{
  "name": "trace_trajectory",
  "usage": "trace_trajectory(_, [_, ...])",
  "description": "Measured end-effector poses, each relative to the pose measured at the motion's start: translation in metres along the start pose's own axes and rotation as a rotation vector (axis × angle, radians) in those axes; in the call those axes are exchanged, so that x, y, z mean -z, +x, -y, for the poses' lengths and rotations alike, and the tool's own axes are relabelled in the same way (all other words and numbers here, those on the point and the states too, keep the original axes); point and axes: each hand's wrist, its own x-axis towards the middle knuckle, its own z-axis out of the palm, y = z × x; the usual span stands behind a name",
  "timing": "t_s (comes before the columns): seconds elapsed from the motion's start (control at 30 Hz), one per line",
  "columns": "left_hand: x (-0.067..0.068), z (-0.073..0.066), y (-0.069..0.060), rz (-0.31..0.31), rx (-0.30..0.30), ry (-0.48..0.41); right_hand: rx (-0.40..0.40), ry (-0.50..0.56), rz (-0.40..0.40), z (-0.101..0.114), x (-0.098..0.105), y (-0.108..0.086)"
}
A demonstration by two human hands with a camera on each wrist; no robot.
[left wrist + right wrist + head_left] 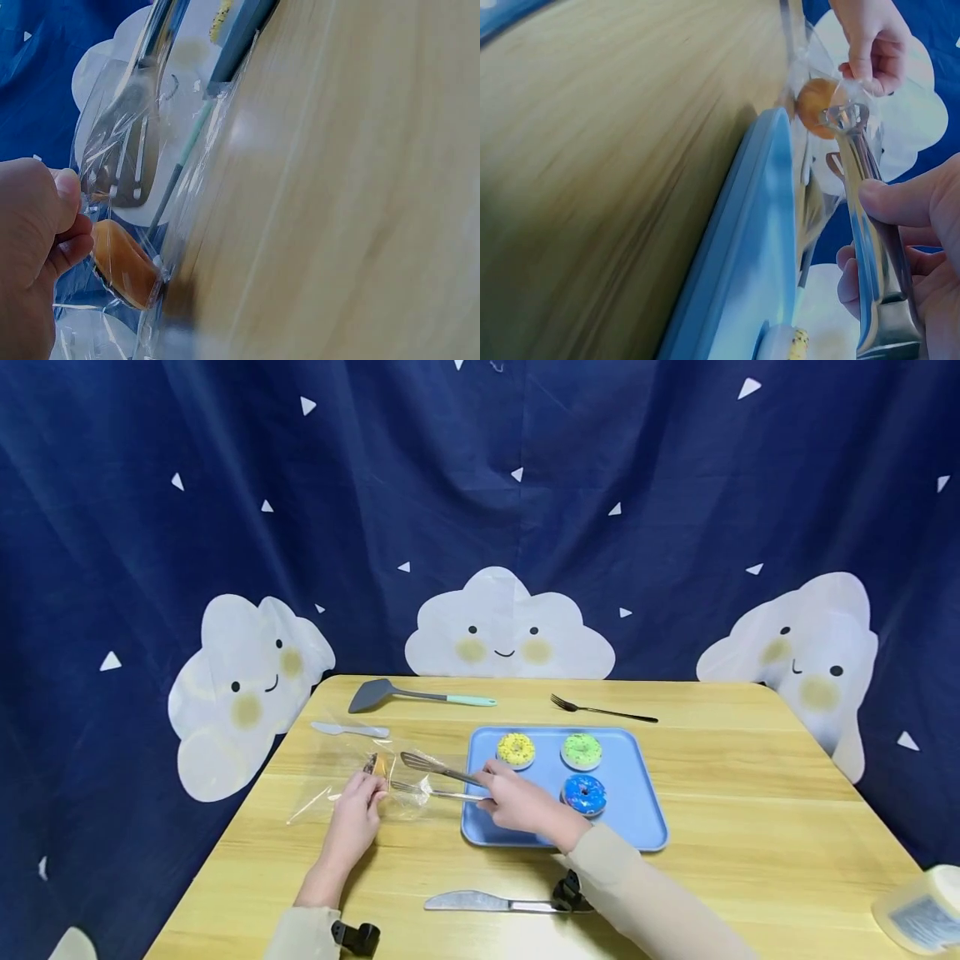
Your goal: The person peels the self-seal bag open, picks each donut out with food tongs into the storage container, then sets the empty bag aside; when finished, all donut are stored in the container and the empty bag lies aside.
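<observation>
My left hand (356, 817) pinches the edge of a clear plastic bag (318, 806) on the left side of the table. Inside the bag lies a tan doughnut (126, 264) with a dark side. Metal tongs (877, 255) are in my right hand (525, 806), thumb on one arm and fingers on the other. Their arms stand apart, and the slotted end reaches into the bag's mouth. In the head view, the tips are just right of the doughnut; whether they touch it I cannot tell.
A blue tray (637, 822) carries a yellow doughnut (516, 748), a green doughnut (582, 750) and a blue doughnut (584, 794). Behind lie a spatula (420, 695), a pale knife (350, 729) and a fork (603, 711). A metal knife (468, 901) is in front; a white tub (918, 910) stands right.
</observation>
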Motion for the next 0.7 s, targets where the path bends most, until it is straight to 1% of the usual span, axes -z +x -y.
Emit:
trace_trajectory(0.2, [-0.002,-0.001,-0.003,0.006,0.005,-0.004,-0.013,0.045,0.015,0.000,-0.011,0.009])
trace_trajectory(0.27, [-0.002,-0.002,-0.003,0.018,0.010,-0.003,-0.006,0.038,0.010,0.000,-0.013,0.011])
trace_trajectory(0.47, [-0.002,-0.002,-0.003,-0.004,-0.036,0.013,0.022,-0.013,-0.001,0.001,-0.016,0.017])
trace_trajectory(0.7, [-0.003,-0.002,-0.004,-0.024,-0.068,0.009,0.032,-0.025,0.012,0.002,-0.021,0.022])
